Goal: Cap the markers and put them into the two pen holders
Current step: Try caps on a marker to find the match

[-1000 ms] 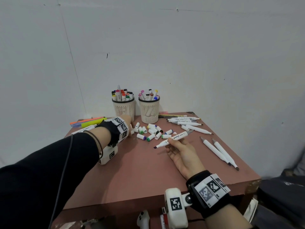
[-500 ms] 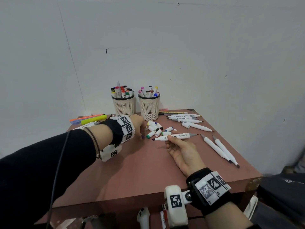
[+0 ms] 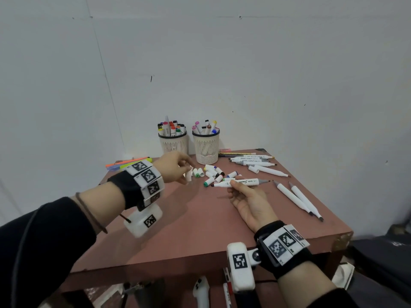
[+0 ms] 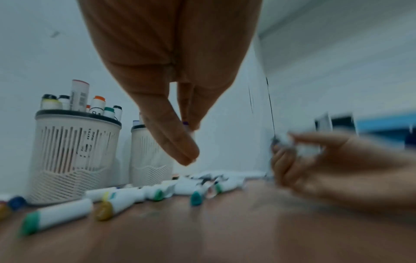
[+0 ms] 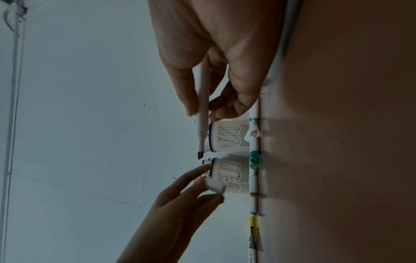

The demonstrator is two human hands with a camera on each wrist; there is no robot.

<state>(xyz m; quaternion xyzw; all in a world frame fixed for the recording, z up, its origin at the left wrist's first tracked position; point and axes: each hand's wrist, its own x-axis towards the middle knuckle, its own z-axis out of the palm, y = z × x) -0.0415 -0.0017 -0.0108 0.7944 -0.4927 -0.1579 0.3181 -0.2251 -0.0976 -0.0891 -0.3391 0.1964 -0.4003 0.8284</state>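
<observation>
A reddish-brown counter (image 3: pixel 178 230) stands in a corner of plain white walls, with two cream pen holders (image 3: pixel 205 150) at its back edge, both holding capped markers. Loose caps (image 3: pixel 214 174) lie scattered before them, and uncapped markers (image 3: pixel 291 196) lie to the right. The right hand (image 3: pixel 249 198), palm up, has its grip closed round an uncapped marker (image 3: pixel 242 182) held level, its tip pointing left above the caps. The left hand (image 3: pixel 175 167) pinches a white cap (image 3: pixel 189 175) just left of the pile, apart from the marker. The cap's colour is blurred in the wrist views.
</observation>
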